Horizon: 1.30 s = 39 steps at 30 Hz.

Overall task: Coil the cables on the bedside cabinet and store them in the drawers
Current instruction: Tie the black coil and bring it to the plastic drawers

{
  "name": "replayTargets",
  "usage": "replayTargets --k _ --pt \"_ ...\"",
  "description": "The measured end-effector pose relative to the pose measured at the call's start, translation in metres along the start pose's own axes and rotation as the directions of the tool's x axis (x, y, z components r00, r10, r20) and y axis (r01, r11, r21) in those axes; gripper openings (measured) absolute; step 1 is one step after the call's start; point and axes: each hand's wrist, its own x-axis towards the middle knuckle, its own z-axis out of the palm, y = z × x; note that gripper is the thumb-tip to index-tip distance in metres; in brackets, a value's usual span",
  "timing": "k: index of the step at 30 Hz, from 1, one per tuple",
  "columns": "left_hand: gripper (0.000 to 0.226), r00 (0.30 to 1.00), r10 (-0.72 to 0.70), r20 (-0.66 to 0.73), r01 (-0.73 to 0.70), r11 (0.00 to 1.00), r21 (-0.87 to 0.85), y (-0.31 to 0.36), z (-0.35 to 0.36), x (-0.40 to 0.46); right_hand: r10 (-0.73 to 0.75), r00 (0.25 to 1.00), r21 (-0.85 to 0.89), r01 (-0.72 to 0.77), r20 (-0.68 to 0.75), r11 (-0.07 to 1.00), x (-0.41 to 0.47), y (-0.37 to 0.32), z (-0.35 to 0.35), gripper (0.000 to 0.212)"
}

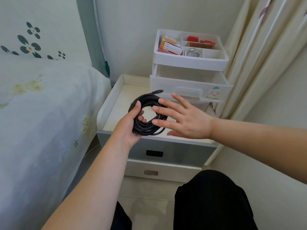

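Holding: we grip the black cable coil (147, 113) in our left hand (131, 125), thumb over its left rim, fingers curled through the hole
Right hand (184, 120): released, fingers straight and spread, tips touching the coil's right side
Coil place: above the bedside cabinet top (116, 103), before the open organiser drawer (191, 87)
Coil lie: tilted ring, long axis near to far; plug end (157, 91) pointing right

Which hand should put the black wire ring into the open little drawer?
Probably the left hand: it already grips the coiled black cable. The right hand is open, fingers only touching the coil, and the open translucent white plastic drawer sits just behind.
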Motion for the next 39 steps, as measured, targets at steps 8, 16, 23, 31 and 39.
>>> replayTargets --k 8,16,23,31,39 --pt "0.103 0.927 -0.189 0.323 0.191 0.981 0.025 0.006 0.001 -0.009 0.116 0.934 0.083 -0.093 -0.338 0.992 0.02 0.011 -0.024 0.046" --pt "0.073 0.951 0.246 0.187 -0.309 0.76 0.571 0.0 0.002 -0.011 0.566 0.746 0.112 -0.567 -0.35 0.816 0.023 0.078 -0.065 0.057" --pt "0.028 0.761 0.62 0.19 -0.454 0.3 0.839 -0.012 -0.005 -0.004 0.695 0.67 -0.021 -0.716 0.261 0.697 0.009 0.12 -0.033 0.063" --pt "0.027 0.759 0.618 0.204 -0.376 0.161 0.913 -0.014 -0.01 0.002 0.79 0.479 0.069 -0.868 0.384 0.492 0.01 0.115 -0.016 0.066" --pt "0.029 0.741 0.655 0.149 -0.406 0.26 0.876 -0.016 -0.004 -0.001 0.663 0.489 -0.215 -0.689 0.567 0.692 0.007 0.084 -0.007 0.07"
